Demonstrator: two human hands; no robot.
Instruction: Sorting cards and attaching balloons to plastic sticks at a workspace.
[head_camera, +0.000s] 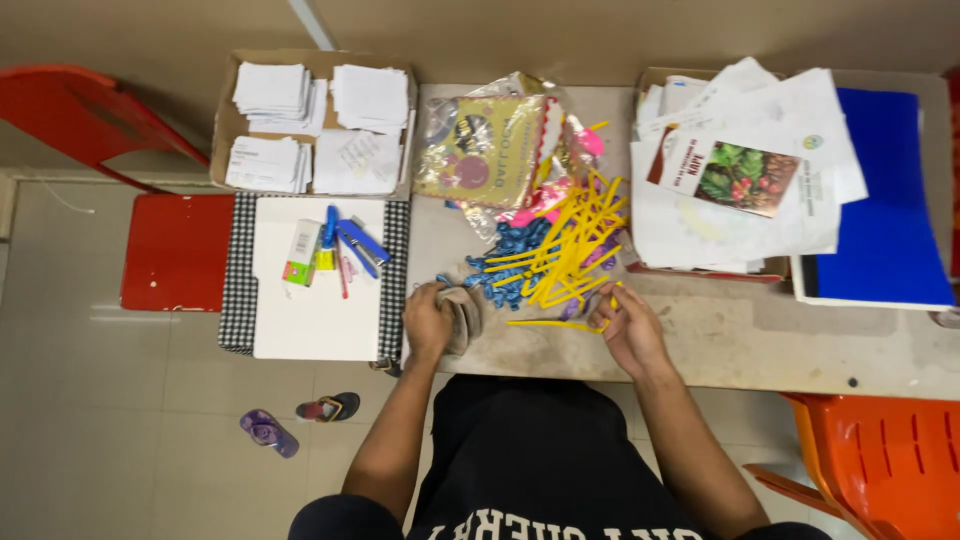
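My left hand (432, 318) rests on the table's near edge, fingers closed around a greyish wad, probably a cloth or soft item (463, 310). My right hand (628, 325) pinches the end of a yellow stick (555, 323) lying flat by the near edge. Just beyond both hands lies a heap of yellow sticks (570, 245) mixed with blue balloons (510, 262) and some pink ones (545, 205). A printed plastic packet (482, 150) sits behind the heap.
A white board (315, 310) on checkered cloth holds a blue stapler (360, 243) and small stationery. Behind it stands a cardboard box of paper slips (310, 125). Papers and a blue folder (885, 200) lie at right. Red chair (165, 250), orange chair (880, 455), sandals (270, 432) on the floor.
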